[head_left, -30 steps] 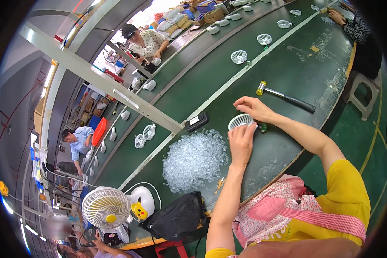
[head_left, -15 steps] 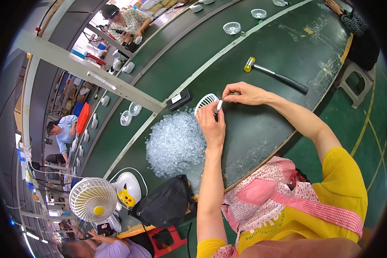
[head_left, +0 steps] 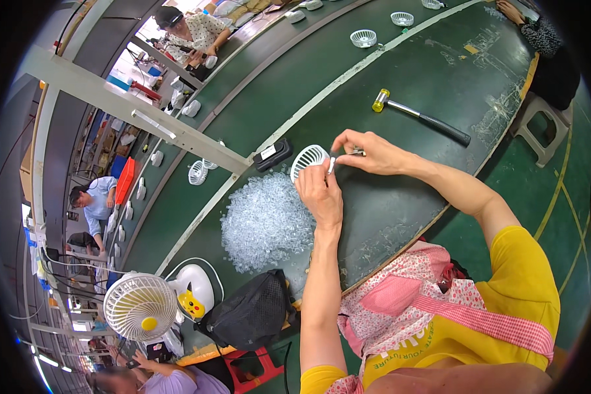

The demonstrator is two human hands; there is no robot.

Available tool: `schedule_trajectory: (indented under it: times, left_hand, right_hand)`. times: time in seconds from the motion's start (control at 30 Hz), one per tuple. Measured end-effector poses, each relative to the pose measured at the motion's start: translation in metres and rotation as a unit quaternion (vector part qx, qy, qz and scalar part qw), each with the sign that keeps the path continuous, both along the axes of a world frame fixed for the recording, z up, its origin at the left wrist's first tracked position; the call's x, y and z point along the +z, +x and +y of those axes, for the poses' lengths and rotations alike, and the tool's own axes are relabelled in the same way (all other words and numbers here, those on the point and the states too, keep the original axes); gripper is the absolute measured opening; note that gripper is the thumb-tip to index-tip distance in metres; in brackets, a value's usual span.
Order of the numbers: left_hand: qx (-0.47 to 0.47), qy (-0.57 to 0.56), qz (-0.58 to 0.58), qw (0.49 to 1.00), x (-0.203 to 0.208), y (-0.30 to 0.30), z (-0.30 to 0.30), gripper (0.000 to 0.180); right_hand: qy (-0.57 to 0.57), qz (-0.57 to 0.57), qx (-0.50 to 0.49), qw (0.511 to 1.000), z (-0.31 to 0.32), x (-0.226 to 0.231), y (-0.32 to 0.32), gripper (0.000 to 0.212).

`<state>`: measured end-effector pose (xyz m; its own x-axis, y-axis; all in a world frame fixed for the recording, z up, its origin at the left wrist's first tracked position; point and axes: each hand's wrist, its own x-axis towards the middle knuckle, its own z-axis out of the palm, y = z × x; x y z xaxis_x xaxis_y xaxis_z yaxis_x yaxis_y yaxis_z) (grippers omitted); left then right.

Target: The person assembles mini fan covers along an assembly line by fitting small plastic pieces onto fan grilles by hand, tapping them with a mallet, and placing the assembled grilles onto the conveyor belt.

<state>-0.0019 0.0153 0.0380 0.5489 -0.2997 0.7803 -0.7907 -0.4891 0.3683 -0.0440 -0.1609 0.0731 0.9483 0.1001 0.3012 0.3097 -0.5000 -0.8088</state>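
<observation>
My left hand (head_left: 321,197) is closed around a white slatted fan cover (head_left: 310,157), holding it just above the table. A short white stub (head_left: 331,165) sticks out of the cover toward my right hand. Beside it, my right hand (head_left: 373,152) is closed with thumb and forefinger near the stub; a small shiny piece (head_left: 357,152), too small to make out, shows among its fingers. A heap of small clear plastic pieces (head_left: 267,220) lies left of my left hand. The hammer (head_left: 421,117) with a yellow head and black handle rests farther right.
A black box-shaped object (head_left: 272,155) lies behind the heap, near a metal post (head_left: 197,138). At the near left are a black bag (head_left: 249,312) and a white desk fan (head_left: 141,305). White fan covers (head_left: 363,39) ride the green belt. Several co-workers sit around.
The fan cover has tilted and shifted slightly left. My right hand's fingertips have drawn up and changed position by the stub. Covers on the near belt have moved right; parts on the far belt, left.
</observation>
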Motion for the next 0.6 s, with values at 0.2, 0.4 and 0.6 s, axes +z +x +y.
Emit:
schedule_trajectory:
  times: [0.2, 0.4, 0.6]
  left_hand:
    - [-0.053, -0.054, 0.042, 0.996, 0.000, -0.003, -0.005, 0.011]
    - [-0.123, -0.172, 0.208, 0.955, 0.002, -0.010, -0.010, 0.014]
    - [-0.224, -0.242, 0.356, 0.874, 0.014, -0.010, -0.008, 0.011]
  right_hand:
    - [0.146, 0.058, 0.081, 0.984, -0.015, 0.002, 0.005, 0.024]
    - [0.222, 0.121, 0.110, 0.961, -0.024, 0.002, 0.004, 0.025]
    - [0.156, 0.028, 0.114, 0.981, -0.026, 0.010, 0.001, 0.020]
